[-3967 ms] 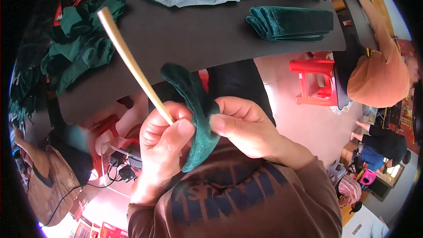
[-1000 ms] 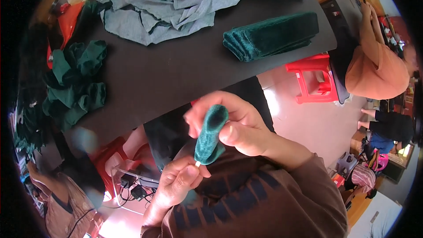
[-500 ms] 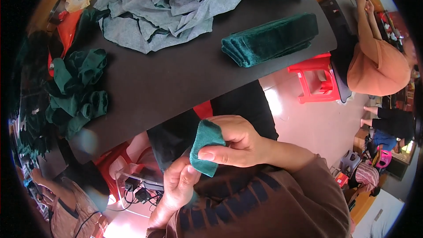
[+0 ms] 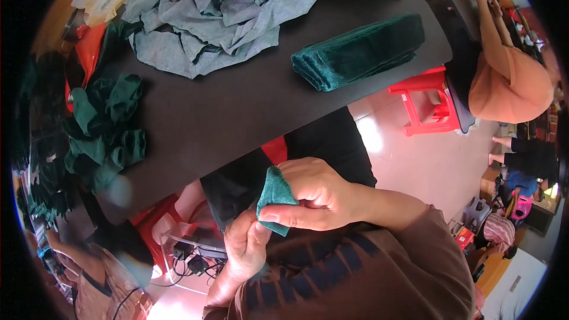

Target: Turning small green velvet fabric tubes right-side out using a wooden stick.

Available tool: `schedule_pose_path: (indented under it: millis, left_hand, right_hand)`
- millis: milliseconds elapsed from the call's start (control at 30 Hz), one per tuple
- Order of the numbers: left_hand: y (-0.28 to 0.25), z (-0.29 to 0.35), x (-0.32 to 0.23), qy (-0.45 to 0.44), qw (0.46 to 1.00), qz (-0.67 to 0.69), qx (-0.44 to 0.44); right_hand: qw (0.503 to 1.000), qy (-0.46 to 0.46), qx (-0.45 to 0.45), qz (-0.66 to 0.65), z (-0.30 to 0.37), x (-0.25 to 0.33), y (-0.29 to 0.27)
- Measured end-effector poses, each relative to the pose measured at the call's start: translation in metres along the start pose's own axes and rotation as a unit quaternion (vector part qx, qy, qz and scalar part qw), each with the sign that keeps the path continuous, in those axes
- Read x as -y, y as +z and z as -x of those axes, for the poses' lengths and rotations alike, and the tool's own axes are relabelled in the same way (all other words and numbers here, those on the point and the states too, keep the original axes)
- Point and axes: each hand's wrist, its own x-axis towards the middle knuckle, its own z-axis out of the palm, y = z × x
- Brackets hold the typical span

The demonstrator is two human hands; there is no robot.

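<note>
Pinched between the thumb and fingers of the right hand (image 4: 314, 195), a small piece of green cloth (image 4: 275, 192) stands out over the worker's lap, its upper end rising to a blunt point. The left hand (image 4: 244, 243) closes on the cloth's lower edge, thumb and fingers drawn together, though its inner grip is hidden from view. Meeting from opposite sides, the two hands probably steady a fabric too limp to hold its own shape, while the spot close to a brown shirt (image 4: 349, 272) likely lets both forearms rest near the body. Beyond the hands runs a dark table (image 4: 207, 109). A folded stack of green velvet (image 4: 361, 50) lies near its right-hand edge, the layers squared up, perhaps to keep the pieces flat and together. A heap of grey-backed cloth (image 4: 213, 21) sprawls at the far side, and crumpled green fabric (image 4: 106, 124) sits loosely at the left, both seemingly set down without folding. To the right, a red stool (image 4: 424, 104) stands by the table beside a co-worker in an orange shirt (image 4: 510, 86), whose arms reach toward another dark surface.
</note>
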Motion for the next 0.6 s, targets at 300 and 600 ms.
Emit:
schedule_pose_path:
  millis: [300,600]
  left_hand:
    - [-0.007,-0.003,-0.007,-0.023,0.998,0.01,0.049]
    - [-0.015,-0.002,-0.007,0.009,0.978,-0.19,0.08]
  right_hand:
    - [0.998,0.065,-0.027,-0.008,0.005,0.004,-0.003]
    - [0.992,0.051,-0.09,-0.068,0.0,0.011,-0.002]
